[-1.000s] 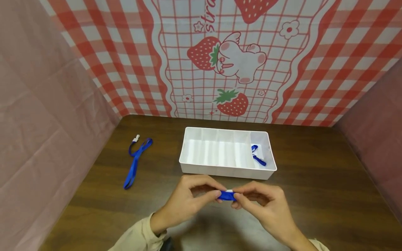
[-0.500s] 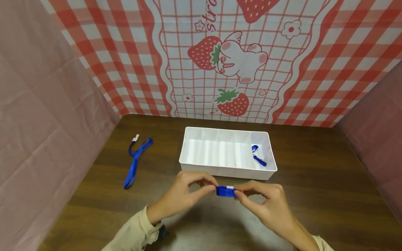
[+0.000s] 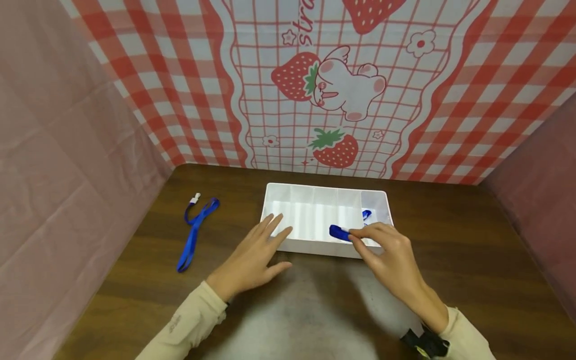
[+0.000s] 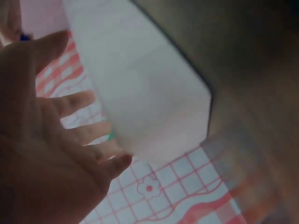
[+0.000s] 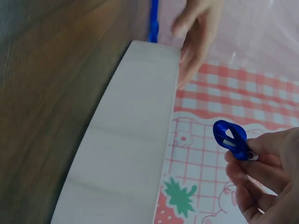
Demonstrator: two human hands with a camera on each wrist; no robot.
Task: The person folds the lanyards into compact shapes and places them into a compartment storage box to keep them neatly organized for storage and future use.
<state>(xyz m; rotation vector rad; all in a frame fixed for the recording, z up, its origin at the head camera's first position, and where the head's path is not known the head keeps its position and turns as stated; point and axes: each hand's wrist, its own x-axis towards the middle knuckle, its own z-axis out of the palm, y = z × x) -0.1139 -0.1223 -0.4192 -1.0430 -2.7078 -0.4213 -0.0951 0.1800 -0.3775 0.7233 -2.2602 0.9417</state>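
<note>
My right hand (image 3: 390, 255) pinches a rolled blue lanyard (image 3: 339, 233) between thumb and fingertips, above the front part of a white divided box (image 3: 310, 247). In the right wrist view the rolled lanyard (image 5: 231, 138) shows a loop at one end and a white piece by the fingers. With fingers spread, my left hand (image 3: 252, 255) is at the box's front left corner; whether it touches the rim I cannot tell. Another blue lanyard (image 3: 366, 214) lies in the box's right compartment, partly hidden by my right hand.
A loosely laid blue lanyard (image 3: 193, 240) with a white clip (image 3: 195, 199) lies on the brown table (image 3: 148, 280) to the left. Behind the table hangs a red-and-white strawberry cloth (image 3: 333, 100). Pink cloth (image 3: 67, 175) walls both sides.
My left hand has let go of the rolled lanyard and moved forward to the box's left corner, fingers spreading. My right hand has carried the lanyard forward over the box.
</note>
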